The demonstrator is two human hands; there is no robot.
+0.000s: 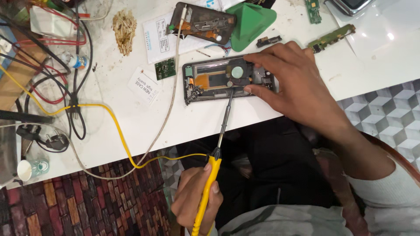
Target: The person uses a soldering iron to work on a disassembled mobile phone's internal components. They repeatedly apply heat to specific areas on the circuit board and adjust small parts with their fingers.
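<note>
White and cluttered, the desk (pixel 131 113) fills the upper frame, with wires at upper left. An opened phone (pixel 229 78) lies at upper centre, pinned at its right end by the right hand (pixel 297 83), whose grip is closed on the frame's edges. A yellow-handled soldering iron (pixel 210 183) is held in the left hand (pixel 197 201) at bottom centre, tip on the phone's board. Ideally, the tip is kept steady and contact brief.
</note>
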